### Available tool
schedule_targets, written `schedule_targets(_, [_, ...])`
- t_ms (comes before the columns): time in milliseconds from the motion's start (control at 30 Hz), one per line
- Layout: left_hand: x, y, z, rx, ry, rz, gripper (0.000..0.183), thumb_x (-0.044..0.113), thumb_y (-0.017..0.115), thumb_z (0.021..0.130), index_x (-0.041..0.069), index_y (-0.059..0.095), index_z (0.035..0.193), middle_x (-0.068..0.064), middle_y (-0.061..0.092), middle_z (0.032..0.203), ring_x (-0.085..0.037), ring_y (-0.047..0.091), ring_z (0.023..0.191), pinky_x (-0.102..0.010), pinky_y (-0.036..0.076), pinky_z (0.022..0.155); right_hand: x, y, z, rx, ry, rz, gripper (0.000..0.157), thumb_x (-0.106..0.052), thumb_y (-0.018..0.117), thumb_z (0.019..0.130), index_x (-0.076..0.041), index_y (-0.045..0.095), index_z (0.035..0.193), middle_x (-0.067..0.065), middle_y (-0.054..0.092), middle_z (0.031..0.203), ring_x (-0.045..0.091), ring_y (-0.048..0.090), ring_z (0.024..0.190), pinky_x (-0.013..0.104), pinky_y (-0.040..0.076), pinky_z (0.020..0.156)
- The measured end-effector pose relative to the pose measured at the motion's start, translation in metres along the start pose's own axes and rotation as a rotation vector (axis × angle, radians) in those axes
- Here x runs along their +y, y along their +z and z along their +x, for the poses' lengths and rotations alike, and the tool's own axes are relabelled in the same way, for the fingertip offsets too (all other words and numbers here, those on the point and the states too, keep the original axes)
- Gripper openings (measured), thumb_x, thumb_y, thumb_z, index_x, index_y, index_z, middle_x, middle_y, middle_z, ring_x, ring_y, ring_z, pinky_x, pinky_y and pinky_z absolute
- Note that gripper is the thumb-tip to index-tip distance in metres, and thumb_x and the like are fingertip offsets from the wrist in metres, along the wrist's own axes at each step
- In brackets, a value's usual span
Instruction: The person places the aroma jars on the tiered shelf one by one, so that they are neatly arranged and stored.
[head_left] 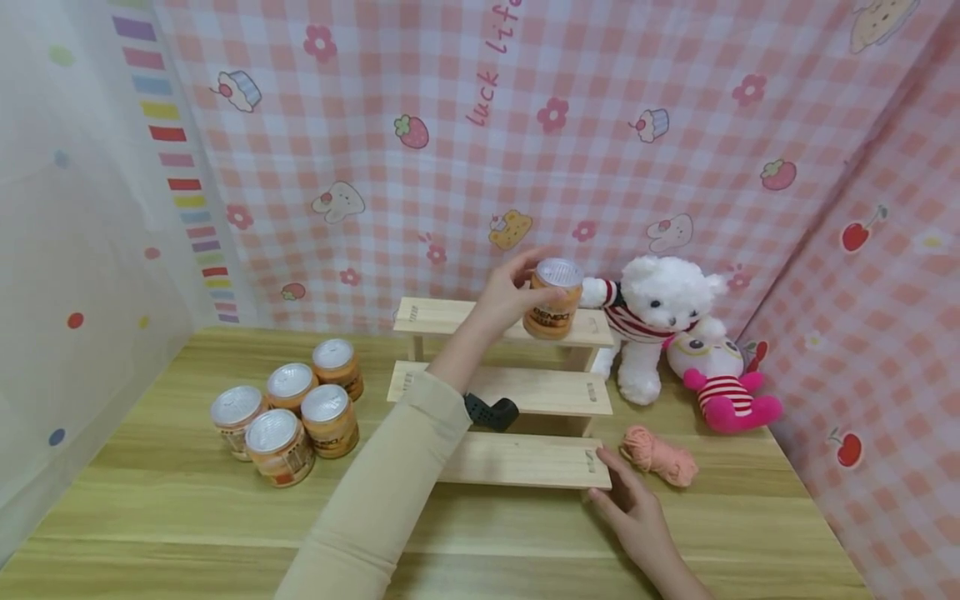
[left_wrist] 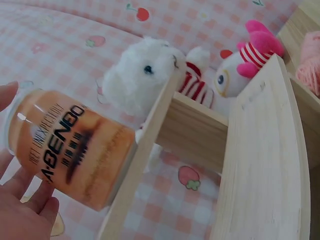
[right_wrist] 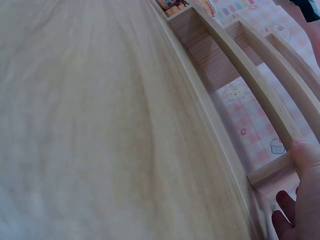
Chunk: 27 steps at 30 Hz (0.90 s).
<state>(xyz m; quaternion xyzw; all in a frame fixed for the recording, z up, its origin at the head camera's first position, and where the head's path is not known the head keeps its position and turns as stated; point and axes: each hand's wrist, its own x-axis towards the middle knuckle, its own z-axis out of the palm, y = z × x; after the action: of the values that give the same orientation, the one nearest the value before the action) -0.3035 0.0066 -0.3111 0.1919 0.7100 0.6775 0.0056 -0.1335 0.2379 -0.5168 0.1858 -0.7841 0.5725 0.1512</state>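
Note:
In the head view, my left hand holds an orange can with a clear lid at the right part of the top tier of a three-tier wooden shelf. The left wrist view shows the can upright against the top board, thumb and fingers round its sides; whether its base bears fully on the board I cannot tell. My right hand grips the right front corner of the lowest tier with thumb and forefinger. In the right wrist view its thumb touches the board's end, with other fingers beside the shelf.
Several similar orange cans stand grouped left of the shelf. Right of it are a white plush bear, a pink plush toy and a skein of peach yarn. A checked curtain hangs behind the wooden table.

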Motion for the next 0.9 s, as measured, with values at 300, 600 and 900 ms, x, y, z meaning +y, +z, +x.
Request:
schedule_targets(300, [0.01, -0.012, -0.022, 0.028, 0.022, 0.044, 0.066, 0.03, 0.08, 0.079, 0.03, 0.051, 0.138, 0.009, 0.053, 0.134, -0.013, 0.046, 0.123, -0.041, 0.04, 0.099, -0.002, 0.001, 0.0, 0.001, -0.001, 0.011, 0.054, 0.011, 0.066, 0.083, 0.005, 0.05, 0.134, 0.029, 0.043, 0.138, 0.001, 0.04, 0.126, 0.02, 0.033, 0.099])
schedule_targets(600, [0.014, -0.028, -0.057, 0.064, 0.108, 0.049, 0.067, 0.018, 0.078, 0.082, 0.025, 0.048, 0.141, 0.005, 0.053, 0.135, -0.015, 0.045, 0.126, -0.044, 0.032, 0.106, -0.002, 0.001, 0.001, 0.007, -0.037, 0.011, 0.055, 0.015, 0.066, 0.081, 0.008, 0.05, 0.133, 0.03, 0.044, 0.136, 0.002, 0.042, 0.126, 0.021, 0.034, 0.099])
schedule_targets(900, [0.012, -0.048, -0.099, 0.078, 0.226, 0.033, 0.067, 0.007, 0.077, 0.08, 0.017, 0.048, 0.141, 0.002, 0.054, 0.135, -0.016, 0.047, 0.123, -0.035, 0.027, 0.109, -0.002, 0.001, 0.0, 0.01, -0.016, -0.005, 0.055, 0.014, 0.067, 0.081, 0.006, 0.05, 0.133, 0.029, 0.044, 0.137, 0.0, 0.041, 0.125, 0.021, 0.033, 0.099])
